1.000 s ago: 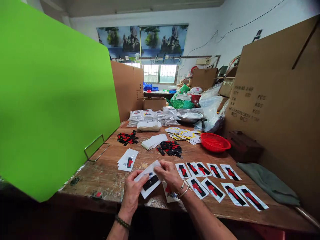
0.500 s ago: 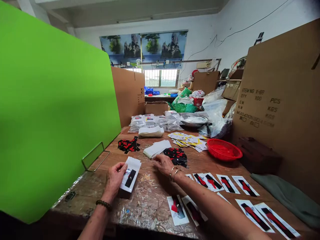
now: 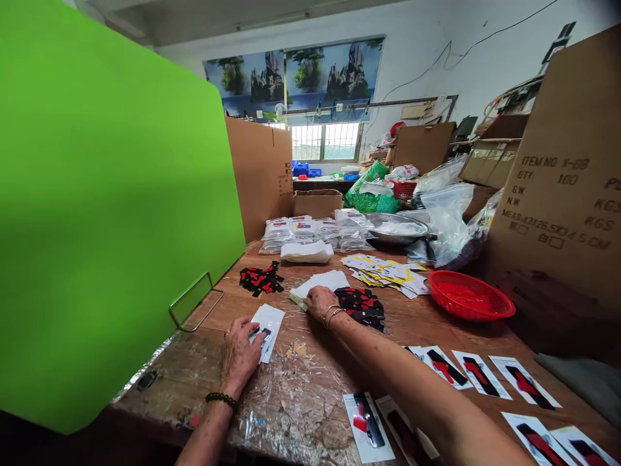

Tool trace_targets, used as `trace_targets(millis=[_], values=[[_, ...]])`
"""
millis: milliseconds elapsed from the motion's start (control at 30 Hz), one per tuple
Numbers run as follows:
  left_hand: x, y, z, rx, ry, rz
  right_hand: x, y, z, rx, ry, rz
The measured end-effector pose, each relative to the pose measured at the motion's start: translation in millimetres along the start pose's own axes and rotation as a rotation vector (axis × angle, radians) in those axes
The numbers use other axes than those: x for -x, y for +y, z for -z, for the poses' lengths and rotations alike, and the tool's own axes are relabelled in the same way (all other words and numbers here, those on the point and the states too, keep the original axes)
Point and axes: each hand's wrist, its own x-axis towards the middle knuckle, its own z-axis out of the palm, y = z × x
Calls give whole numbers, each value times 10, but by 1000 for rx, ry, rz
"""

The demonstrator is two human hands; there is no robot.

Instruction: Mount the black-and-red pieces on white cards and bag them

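My left hand [image 3: 240, 353] rests low at the table's left, thumb and fingers closed about a small black strap [image 3: 266, 332] on white cards [image 3: 272, 317]. The fingers cover much of the strap. At the near-left edge of a stack of white paper slips [image 3: 330, 280], my right hand [image 3: 321, 303] is closed with its fingertips on the paper. How many slips it pinches is hidden. A pile of black and red straps [image 3: 361, 305] lies just right of that hand. Another such pile [image 3: 261, 279] is beyond my left hand.
White cards with black and red straps [image 3: 480, 375] lie spread at the right. Yellow-and-white cards [image 3: 383, 272] and a red basket [image 3: 470, 296] stand farther back. Bagged packs [image 3: 310, 232] are stacked behind. A green panel [image 3: 121, 194] and a wire stand [image 3: 196, 301] border the left.
My right hand has moved from just short of the paper stack onto its edge. The left-hand cards now lie lower, and my left fingers have shifted over the strap. The view has turned slightly.
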Motion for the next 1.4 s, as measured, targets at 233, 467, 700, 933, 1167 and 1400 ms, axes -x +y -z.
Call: trace_targets(millis=[233,467,700,933,1167,1400], values=[[92,258,79,-13,70,8,-87,85,61,-193,19,-112],[177,526,105,207,133,-21,-81,90,244,-281,107,-170],[267,1044,162,1119,-136,448,685,-96,486,-306,205,210],[717,1402,170,1268,-160,468,1637,-113,198,-297,312,510],[1083,1453,270,1180,-141,387,2016,-132,319,-497,282,252],[1390,1507,321,1203,-169,396,2267,-33,234,-712,326,255]])
